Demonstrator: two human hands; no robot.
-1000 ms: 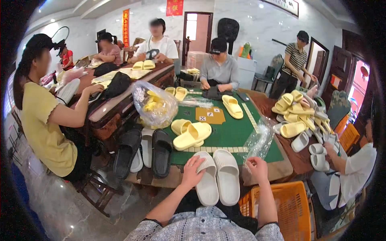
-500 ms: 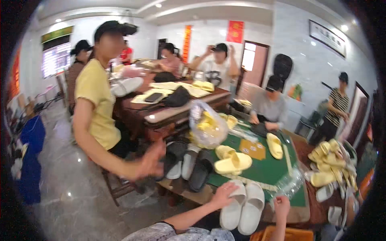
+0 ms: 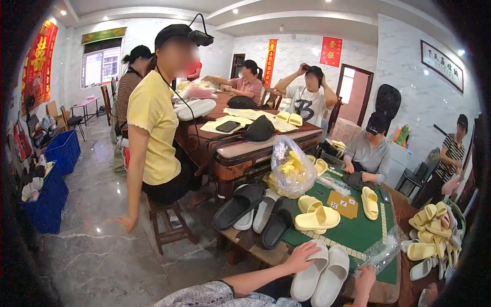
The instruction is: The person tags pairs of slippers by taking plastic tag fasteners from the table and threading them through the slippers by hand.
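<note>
Left hand (image 3: 302,254) lies palm-down with fingers spread over the heel end of a white slipper (image 3: 308,272), gripping its edge. A second white slipper (image 3: 332,276) lies touching the first, on its right side, both at the near edge of the green-topped table (image 3: 358,233). Right hand (image 3: 365,276) sits just right of the pair, fingers curled; grip cannot be told. A crumpled clear plastic bag (image 3: 381,250) lies just beyond the right hand. Yellow slippers (image 3: 317,220) and black slippers (image 3: 239,205) lie beyond the left hand.
</note>
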